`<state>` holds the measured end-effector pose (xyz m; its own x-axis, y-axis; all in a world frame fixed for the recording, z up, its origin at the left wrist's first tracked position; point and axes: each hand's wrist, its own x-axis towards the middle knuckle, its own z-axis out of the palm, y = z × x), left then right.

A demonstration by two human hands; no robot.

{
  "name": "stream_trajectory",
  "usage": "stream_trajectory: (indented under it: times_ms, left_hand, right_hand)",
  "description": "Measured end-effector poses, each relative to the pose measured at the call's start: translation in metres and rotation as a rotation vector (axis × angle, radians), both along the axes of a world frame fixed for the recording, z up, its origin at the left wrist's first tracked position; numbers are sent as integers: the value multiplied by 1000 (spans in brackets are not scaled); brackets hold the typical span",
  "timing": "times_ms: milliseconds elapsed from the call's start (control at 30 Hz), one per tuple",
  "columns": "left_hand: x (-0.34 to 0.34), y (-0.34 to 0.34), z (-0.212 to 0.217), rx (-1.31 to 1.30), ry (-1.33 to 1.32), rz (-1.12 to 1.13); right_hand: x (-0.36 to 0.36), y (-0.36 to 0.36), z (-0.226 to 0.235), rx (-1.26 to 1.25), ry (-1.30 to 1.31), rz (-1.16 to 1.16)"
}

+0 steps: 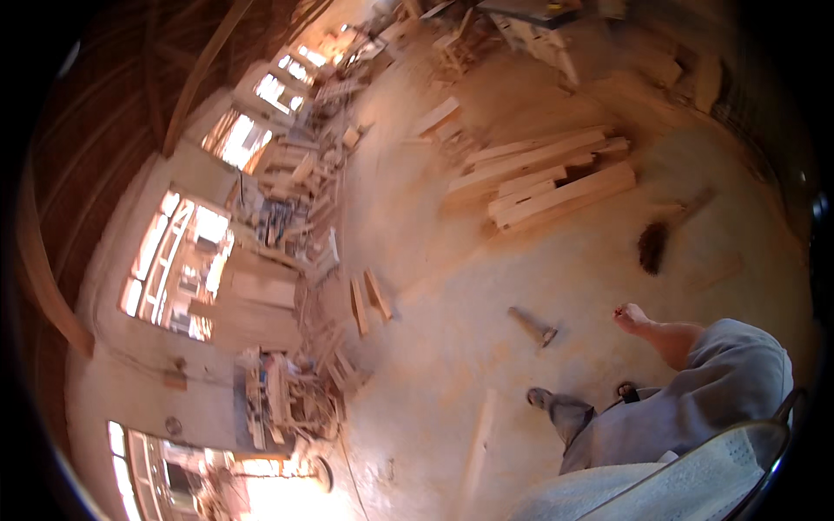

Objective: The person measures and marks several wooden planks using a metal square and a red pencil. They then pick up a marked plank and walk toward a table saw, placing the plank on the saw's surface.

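My right hand (632,319) hangs at the lower right, below a rolled grey-blue sleeve (725,369). Its fingers are small and blurred, and I make out nothing held in them. On the floor to its left lies a hammer-like tool (532,326) with a pale handle and a darker head. Farther off, above the hand, lies a dark-bristled brush or broom (652,249) with a long handle. Below the hand show my legs in grey trousers (572,417) and my dark footwear (539,398). My left hand is out of view.
Long squared timbers (565,195) lie stacked on the dusty floor ahead. Two narrow boards (360,306) lie to the left. Wood offcuts (291,399) crowd the windowed wall (178,260). A workbench or machine table (530,26) stands far off.
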<state>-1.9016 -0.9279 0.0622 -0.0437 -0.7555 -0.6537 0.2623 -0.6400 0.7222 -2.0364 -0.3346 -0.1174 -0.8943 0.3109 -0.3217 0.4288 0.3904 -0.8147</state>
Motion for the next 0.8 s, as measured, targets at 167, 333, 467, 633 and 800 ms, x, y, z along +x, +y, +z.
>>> stream_trajectory:
  times_ms: [167, 333, 467, 633, 800]
  left_hand:
    - [-39, -67, -39, -189, -127, 200]
    - [-94, -117, -86, -450, -350, 243]
    - [-167, -168, -86, -292, -277, 373]
    - [-321, -210, -54, 311, 241, 582]
    - [-424, -234, -37, 309, 266, 585]
  right_hand:
    - [-30, -54, -4, 363, -45, 333]
    - [-49, -95, 58, 458, -325, 188]
    - [-127, -140, 73, 515, -217, 259]
    - [-276, -183, 61, 371, -178, 257]
    - [-425, -227, 5, 260, -262, 285]
